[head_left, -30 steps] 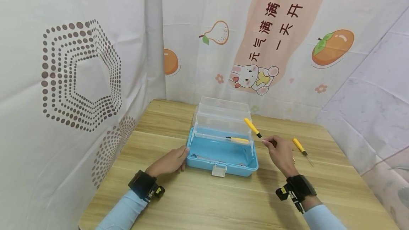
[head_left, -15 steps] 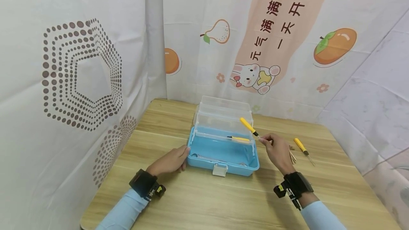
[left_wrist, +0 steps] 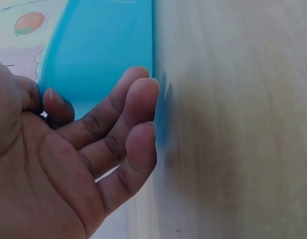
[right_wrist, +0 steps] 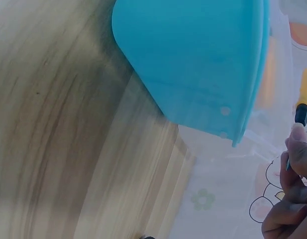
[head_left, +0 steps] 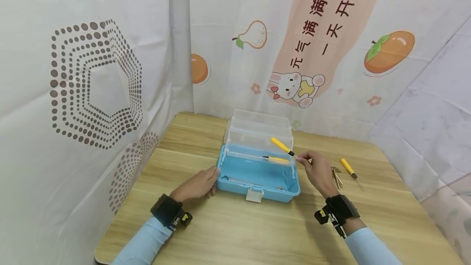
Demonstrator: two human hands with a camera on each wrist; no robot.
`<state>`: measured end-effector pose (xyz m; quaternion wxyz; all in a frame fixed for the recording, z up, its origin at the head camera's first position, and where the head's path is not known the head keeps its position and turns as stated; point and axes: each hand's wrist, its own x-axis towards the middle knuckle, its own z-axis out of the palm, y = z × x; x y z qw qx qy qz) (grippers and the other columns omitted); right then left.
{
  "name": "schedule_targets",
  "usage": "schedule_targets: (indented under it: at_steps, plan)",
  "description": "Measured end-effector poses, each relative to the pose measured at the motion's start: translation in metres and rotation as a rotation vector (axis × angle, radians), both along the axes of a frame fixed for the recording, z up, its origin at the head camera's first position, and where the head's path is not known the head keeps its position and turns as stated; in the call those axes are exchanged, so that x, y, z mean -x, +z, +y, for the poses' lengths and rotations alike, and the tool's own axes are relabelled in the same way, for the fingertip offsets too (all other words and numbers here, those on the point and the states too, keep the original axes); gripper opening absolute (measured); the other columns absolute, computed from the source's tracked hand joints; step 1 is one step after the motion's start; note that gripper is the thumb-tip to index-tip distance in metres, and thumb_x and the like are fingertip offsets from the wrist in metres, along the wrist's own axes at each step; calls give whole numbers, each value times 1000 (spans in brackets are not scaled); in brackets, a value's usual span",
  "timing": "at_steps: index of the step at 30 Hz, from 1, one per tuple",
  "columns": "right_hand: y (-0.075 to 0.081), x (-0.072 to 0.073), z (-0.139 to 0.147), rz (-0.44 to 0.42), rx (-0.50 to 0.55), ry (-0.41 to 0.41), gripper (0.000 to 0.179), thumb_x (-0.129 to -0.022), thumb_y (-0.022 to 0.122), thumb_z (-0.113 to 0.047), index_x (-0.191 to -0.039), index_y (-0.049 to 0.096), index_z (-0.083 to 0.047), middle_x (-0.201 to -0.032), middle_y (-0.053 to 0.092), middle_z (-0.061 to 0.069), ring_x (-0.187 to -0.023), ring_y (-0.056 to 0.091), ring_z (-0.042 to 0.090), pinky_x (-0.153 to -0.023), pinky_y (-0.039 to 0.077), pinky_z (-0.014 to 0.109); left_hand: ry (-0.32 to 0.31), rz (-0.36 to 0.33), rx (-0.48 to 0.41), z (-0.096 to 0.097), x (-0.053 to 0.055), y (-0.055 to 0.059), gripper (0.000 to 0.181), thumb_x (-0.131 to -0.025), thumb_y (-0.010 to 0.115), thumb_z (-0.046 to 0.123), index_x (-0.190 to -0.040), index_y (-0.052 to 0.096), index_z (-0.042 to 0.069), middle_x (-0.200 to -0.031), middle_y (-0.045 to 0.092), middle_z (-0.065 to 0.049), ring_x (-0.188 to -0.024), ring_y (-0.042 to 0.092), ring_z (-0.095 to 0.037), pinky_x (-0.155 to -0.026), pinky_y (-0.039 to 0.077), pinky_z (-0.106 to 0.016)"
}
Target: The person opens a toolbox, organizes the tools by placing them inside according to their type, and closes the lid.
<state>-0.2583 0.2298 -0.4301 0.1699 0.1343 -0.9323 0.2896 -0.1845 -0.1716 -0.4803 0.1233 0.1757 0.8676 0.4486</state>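
Observation:
A blue toolbox (head_left: 240, 189) stands on the table with its clear lid (head_left: 262, 118) raised. My left hand (head_left: 196, 184) holds the toolbox's left wall; in the left wrist view several fingertips (left_wrist: 142, 99) lie along its outside. By its thin metal shaft, my right hand (head_left: 319, 171) pinches a screwdriver (head_left: 281, 145) above the box's right end. Its yellow handle slants up and left, and the black collar (right_wrist: 302, 114) shows in the right wrist view. Another yellow-handled tool (head_left: 278, 160) lies in the raised clear tray. A wrench (head_left: 235, 180) rests along the box's bottom near the front.
Right of my right hand, a second yellow screwdriver (head_left: 347, 166) lies on the wooden table (head_left: 235, 232). Several thin brass-coloured pieces (head_left: 337, 178) lie between it and my hand. The white latch (head_left: 254, 195) hangs down in front. Printed curtains (head_left: 213, 3) stand behind and at the sides.
My right hand has moved left with the screwdriver, bringing its handle over the box's right end. More of the brass-coloured pieces shows now. My left hand stays at the toolbox.

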Motion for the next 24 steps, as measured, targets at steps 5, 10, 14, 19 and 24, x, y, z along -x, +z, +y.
schedule_targets:
  at_steps: [5,10,14,19,24]
  plan:
    - [1,2,-3,25,-15,16,8,-99,72,-15,-96,75,-8,-87,70,8,-56,45,16,-51,34,29,-2,-6,-7,0,1,0,46,-115,21,44,-103,52,12,-75,65,-6,-62,61,-22,-63,50,-35]
    - [1,3,-4,52,-31,41,6,-98,72,-13,-96,75,-8,-87,71,8,-55,43,16,-51,33,29,-14,-16,-10,0,1,0,46,-115,21,43,-103,52,12,-76,66,-7,-62,62,-22,-63,49,-34]
    - [0,6,-7,77,-34,71,7,-98,72,-13,-95,75,-8,-87,71,8,-57,45,15,-51,33,29,-19,-8,-16,0,0,1,43,-115,21,40,-103,52,12,-76,66,-8,-61,62,-23,-62,49,-33]
    - [-1,9,-10,109,-57,113,4,-97,72,-11,-95,75,-8,-89,70,8,-64,51,15,-57,36,32,-25,3,-23,0,1,2,43,-116,21,38,-102,52,11,-76,66,-8,-61,63,-23,-61,52,-32]
    - [-2,10,-15,122,-67,122,5,-96,73,-13,-95,75,-8,-89,70,8,-71,59,20,-61,42,35,-27,-11,-37,0,-1,3,43,-116,22,38,-104,52,10,-76,66,-9,-62,63,-23,-60,51,-32]
